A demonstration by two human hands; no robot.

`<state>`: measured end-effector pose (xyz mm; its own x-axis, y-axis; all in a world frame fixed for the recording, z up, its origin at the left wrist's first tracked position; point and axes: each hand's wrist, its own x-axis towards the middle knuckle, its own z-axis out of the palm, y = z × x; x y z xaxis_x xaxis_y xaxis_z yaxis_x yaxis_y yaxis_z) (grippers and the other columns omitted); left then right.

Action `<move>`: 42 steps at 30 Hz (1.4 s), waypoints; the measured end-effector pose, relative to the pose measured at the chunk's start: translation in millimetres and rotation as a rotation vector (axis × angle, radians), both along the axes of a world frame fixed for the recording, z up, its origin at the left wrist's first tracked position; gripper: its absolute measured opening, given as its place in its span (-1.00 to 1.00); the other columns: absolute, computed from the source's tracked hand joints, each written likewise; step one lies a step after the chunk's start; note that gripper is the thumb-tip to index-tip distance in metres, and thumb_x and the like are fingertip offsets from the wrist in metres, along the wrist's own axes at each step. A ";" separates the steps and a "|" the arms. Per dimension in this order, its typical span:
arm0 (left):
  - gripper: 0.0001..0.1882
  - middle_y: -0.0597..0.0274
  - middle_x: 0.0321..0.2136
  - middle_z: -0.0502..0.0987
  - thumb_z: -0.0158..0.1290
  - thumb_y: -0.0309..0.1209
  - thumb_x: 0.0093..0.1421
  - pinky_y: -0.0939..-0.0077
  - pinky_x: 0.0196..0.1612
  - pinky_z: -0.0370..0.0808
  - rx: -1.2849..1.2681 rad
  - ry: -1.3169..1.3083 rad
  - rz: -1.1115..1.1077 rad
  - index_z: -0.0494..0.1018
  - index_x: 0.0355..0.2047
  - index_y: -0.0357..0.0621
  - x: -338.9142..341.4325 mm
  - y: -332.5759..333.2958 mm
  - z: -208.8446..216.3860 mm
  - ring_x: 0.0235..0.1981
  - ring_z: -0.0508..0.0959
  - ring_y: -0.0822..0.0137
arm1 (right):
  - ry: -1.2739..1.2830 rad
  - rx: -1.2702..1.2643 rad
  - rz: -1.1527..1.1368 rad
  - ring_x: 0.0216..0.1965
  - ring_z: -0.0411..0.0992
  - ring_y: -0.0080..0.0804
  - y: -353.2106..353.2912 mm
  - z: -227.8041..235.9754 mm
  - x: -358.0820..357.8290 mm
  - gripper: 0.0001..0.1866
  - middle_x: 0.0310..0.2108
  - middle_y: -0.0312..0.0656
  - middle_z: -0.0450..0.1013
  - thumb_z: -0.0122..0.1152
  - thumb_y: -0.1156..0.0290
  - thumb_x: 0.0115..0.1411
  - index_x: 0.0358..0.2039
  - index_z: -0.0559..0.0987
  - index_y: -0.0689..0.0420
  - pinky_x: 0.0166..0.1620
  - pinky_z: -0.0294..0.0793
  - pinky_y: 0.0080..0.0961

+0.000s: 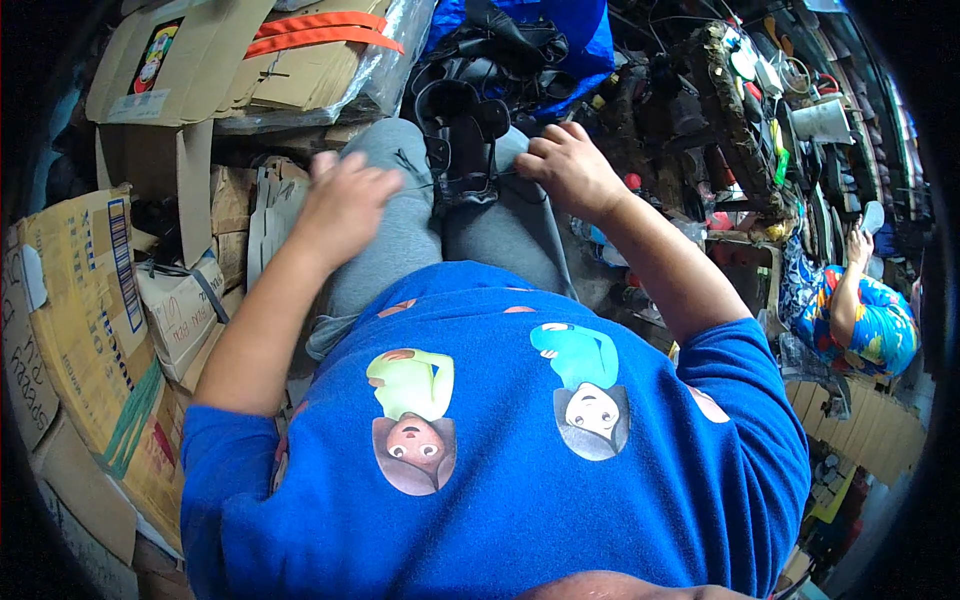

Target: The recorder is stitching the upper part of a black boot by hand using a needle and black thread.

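A black leather sandal-like piece with straps sits upright between my grey-trousered knees. My left hand hovers over my left thigh, apart from the black piece; motion smears its fingers, so I cannot tell what they hold. By my right knee, my right hand has its fingers curled and pressed together beside the piece. Whatever lies between those fingertips is too small or hidden to name. A short dark cord lies across my left knee.
Cardboard boxes stack up on the left, with flattened cartons at the far left. Black straps and leather lie on a blue sheet ahead. A cluttered rack stands right; another person in a colourful shirt sits beyond it.
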<state>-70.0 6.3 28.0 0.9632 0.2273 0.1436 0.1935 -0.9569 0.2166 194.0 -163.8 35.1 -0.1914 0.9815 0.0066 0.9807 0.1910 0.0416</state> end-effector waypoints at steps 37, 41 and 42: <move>-0.56 0.04 -0.07 0.46 0.23 -0.30 -0.04 0.31 0.03 0.40 -0.562 -0.213 -0.084 0.45 -0.13 -0.14 77.8 1.8 3.5 -0.03 0.46 0.07 | 1.141 -0.085 -0.376 -0.28 0.42 -0.58 4.1 -3.4 17.2 -0.86 -0.36 -0.30 0.45 0.18 0.59 0.09 -0.31 0.59 0.16 -0.17 0.42 -0.60; -0.59 0.08 -0.22 0.47 0.25 -0.25 -0.07 0.33 -0.07 0.42 -0.544 0.011 -0.084 0.49 -0.21 -0.13 106.8 9.9 -4.6 -0.15 0.49 0.10 | 0.977 -0.081 -0.249 -0.24 0.41 -0.50 25.5 -14.1 18.3 -0.87 -0.38 -0.31 0.41 0.21 0.58 0.06 -0.35 0.60 0.11 -0.15 0.40 -0.54; -0.62 0.11 -0.27 0.46 0.26 -0.24 -0.08 0.35 -0.10 0.43 -0.492 0.122 -0.109 0.51 -0.26 -0.13 108.7 11.6 -4.2 -0.19 0.49 0.13 | 0.979 -0.083 -0.248 -0.24 0.41 -0.50 26.6 -16.6 19.9 -0.87 -0.38 -0.31 0.41 0.21 0.58 0.06 -0.35 0.60 0.11 -0.15 0.40 -0.54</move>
